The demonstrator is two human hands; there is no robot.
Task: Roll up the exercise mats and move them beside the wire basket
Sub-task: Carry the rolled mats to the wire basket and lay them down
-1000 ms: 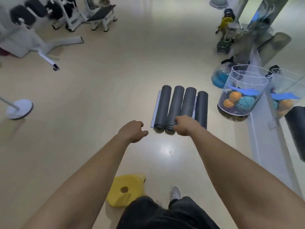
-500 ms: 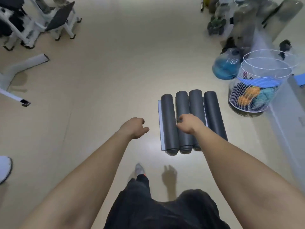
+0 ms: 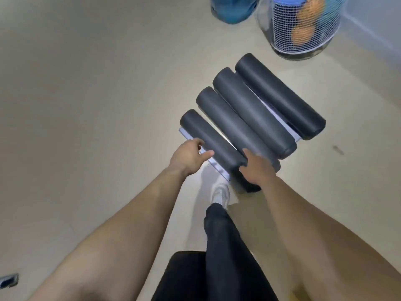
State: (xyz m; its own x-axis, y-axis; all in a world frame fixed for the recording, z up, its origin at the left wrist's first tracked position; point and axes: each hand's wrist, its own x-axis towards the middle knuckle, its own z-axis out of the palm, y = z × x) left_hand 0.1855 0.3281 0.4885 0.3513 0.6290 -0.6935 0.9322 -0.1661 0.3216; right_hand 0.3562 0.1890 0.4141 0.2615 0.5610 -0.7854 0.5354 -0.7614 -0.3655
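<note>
Several dark grey rolled mats lie side by side on a pale flat sheet point(image 3: 217, 168) on the floor, running diagonally toward the wire basket point(image 3: 303, 38) at the top right. My left hand point(image 3: 187, 156) is at the left side of the nearest rolled mat point(image 3: 210, 137), with its curled fingers and thumb against it. My right hand point(image 3: 257, 168) lies over that roll's near end, fingers reaching between it and the second roll point(image 3: 232, 124). The farthest roll point(image 3: 280, 96) lies closest to the basket.
The wire basket holds orange and blue balls. A blue rounded object point(image 3: 234, 7) sits to its left. My white shoe point(image 3: 220, 193) and dark trouser leg stand just before the mats. Beige floor spreads to the left, and a pale wall point(image 3: 379, 29) runs along the right.
I have stepped closer and the view has tilted down. My left hand moved from hanging off to the left onto the nearest roll's side, and my right hand shifted onto its near end.
</note>
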